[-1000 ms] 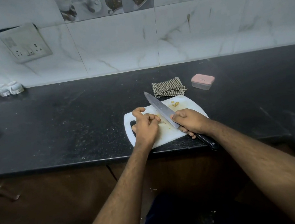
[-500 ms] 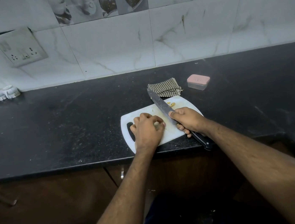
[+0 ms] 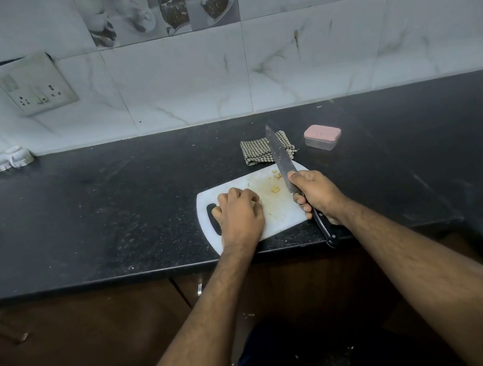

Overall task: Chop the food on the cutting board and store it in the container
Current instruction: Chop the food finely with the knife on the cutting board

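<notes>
A white cutting board point(image 3: 280, 213) lies at the front edge of the black counter. Small yellowish chopped bits of food point(image 3: 275, 190) are scattered on its middle and far side. My left hand point(image 3: 239, 213) rests on the board's left part with its fingers curled down over a piece of food, which is mostly hidden. My right hand point(image 3: 316, 193) grips the black handle of a large knife point(image 3: 280, 160). The blade is lifted and points away over the board's far right corner. A small clear container with a pink lid point(image 3: 322, 136) stands closed behind the board to the right.
A folded checked cloth point(image 3: 256, 152) lies just behind the board, partly under the blade tip. Small white jars point(image 3: 0, 159) stand at the far left by the tiled wall. A socket panel point(image 3: 36, 86) is on the wall. The counter's front edge point(image 3: 124, 277) runs just below the board.
The knife has lifted off the food and swung right, its tip now over the cloth. My left hand has slid left and curled tighter, leaving chopped bits exposed on the board.
</notes>
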The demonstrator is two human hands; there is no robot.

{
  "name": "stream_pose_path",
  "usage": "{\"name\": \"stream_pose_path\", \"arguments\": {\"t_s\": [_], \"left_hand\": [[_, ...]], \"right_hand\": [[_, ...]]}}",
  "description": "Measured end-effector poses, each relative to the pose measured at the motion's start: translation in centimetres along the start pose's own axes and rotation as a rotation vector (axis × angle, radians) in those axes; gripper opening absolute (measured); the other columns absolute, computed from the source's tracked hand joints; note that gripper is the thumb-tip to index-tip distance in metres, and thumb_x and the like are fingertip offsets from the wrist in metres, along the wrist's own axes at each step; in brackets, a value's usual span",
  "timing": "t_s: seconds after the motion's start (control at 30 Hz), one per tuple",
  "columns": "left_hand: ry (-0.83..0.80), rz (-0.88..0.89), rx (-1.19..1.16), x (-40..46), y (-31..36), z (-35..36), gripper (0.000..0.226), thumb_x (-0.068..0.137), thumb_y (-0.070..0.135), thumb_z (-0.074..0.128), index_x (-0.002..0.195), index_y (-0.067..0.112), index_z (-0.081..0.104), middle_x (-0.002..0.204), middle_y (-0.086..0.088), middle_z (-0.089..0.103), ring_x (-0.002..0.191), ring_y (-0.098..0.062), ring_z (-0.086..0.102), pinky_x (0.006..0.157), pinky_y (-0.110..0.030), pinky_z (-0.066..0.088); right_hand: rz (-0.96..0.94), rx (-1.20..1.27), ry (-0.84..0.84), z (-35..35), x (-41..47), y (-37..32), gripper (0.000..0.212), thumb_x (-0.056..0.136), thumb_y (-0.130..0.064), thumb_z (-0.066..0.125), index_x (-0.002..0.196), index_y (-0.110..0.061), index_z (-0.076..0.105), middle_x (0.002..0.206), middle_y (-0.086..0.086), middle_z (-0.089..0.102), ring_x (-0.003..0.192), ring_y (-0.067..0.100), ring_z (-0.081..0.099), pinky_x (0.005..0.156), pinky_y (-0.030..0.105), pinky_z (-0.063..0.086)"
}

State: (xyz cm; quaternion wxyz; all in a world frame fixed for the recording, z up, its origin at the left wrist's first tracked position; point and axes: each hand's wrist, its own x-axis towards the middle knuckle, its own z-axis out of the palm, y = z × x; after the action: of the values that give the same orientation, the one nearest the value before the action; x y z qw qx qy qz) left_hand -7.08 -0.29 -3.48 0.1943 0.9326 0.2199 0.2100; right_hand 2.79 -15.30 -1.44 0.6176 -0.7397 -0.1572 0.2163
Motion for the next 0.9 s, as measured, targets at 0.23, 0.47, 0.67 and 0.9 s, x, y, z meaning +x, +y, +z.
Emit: {"name": "stream_pose_path", "arguments": {"t_s": [0.23,0.47,0.67,0.9], "left_hand": [[-0.101,0.087,0.116,2.2,4.0,1.0,0.026,0.102,0.033,0.051,0.111,0.019,0.071,0.122,-0.005,0.059,0.117,-0.027,0.044,0.097,-0.047,0.032],[-0.12,0.021,0.05,3.9,3.7,1.1,0.017,0.097,0.033,0.062,0.101,0.022,0.075,0.11,-0.001,0.063,0.114,-0.027,0.045,0.093,-0.045,0.031],[-0.068,0.01,0.09,2.0,1.9,0.6,0.022,0.099,0.036,0.06,0.111,0.025,0.075,0.118,0.001,0.062,0.117,-0.024,0.043,0.092,-0.042,0.028],[-0.018,-0.069,-0.045,0.7,1.0,1.0,0.029,0.098,0.037,0.06,0.121,0.024,0.07,0.123,0.002,0.064,0.121,-0.022,0.044,0.099,-0.045,0.029]], "right_hand": [[-0.004,-0.059,0.014,0.1,0.2,0.3,0.04,0.105,-0.039,0.046,0.103,-0.001,0.06,0.057,0.001,0.051,0.041,0.012,0.039,0.038,0.025,0.038],[-0.005,-0.087,0.015,0.0,0.3,0.4,0.039,0.106,-0.038,0.046,0.104,-0.001,0.06,0.056,0.0,0.052,0.04,0.011,0.041,0.037,0.025,0.04],[0.003,-0.136,-0.016,0.3,0.5,0.3,0.031,0.105,-0.037,0.047,0.099,-0.01,0.061,0.057,0.0,0.054,0.041,0.012,0.041,0.037,0.025,0.04],[0.03,-0.306,0.008,1.2,0.8,-0.1,0.027,0.101,-0.035,0.051,0.1,-0.011,0.064,0.058,0.002,0.059,0.036,0.011,0.045,0.036,0.024,0.041]]}}
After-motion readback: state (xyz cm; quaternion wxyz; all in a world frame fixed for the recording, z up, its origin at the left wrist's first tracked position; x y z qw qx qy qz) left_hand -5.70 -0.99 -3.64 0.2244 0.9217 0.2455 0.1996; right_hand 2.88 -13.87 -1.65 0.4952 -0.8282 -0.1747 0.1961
